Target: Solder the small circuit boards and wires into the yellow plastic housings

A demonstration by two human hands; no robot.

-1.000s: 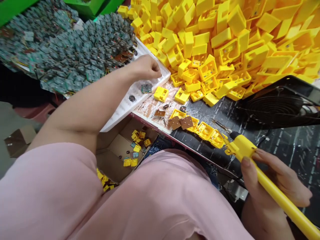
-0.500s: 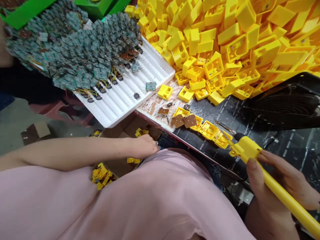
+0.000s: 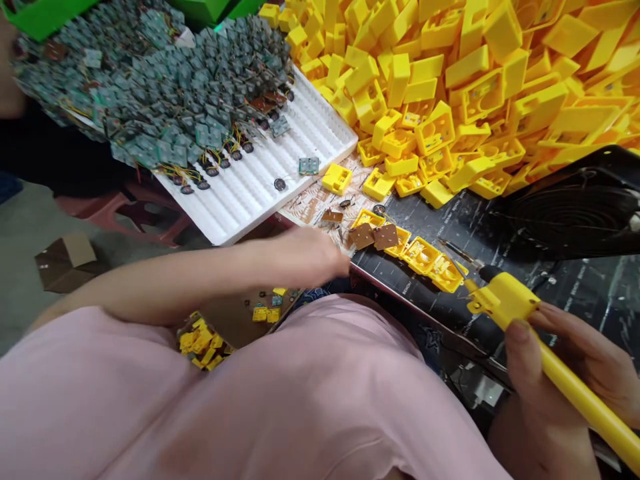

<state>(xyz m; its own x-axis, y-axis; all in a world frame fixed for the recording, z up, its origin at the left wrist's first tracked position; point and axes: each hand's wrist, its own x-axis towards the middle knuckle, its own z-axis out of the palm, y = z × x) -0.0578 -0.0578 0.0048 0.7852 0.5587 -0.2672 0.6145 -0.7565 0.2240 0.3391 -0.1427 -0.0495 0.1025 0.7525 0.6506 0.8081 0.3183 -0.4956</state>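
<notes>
My right hand point(image 3: 555, 360) is wrapped round a yellow soldering tool point(image 3: 510, 303) at the lower right, its tip over the end of a row of yellow housings point(image 3: 421, 257). My left hand point(image 3: 320, 255) is blurred at the table's front edge, left of that row; its fingers are smeared, so what they hold cannot be made out. Two brown boards point(image 3: 385, 237) rest on the row's left end. Just behind my left hand lies another small brown board point(image 3: 333, 215). A green circuit board point(image 3: 309, 166) and a round black speaker point(image 3: 279, 184) sit on the white foam tray.
The white foam tray point(image 3: 240, 207) carries a heap of green circuit boards point(image 3: 165, 100). Yellow housings point(image 3: 400, 80) are piled across the back. A black fan-like object point(image 3: 575, 207) stands at the right. Below the table, a box holds yellow parts point(image 3: 203, 343).
My left hand has risen from below the table edge and moved right, towards the row of housings. My right hand still holds the tool. The view has shifted slightly.
</notes>
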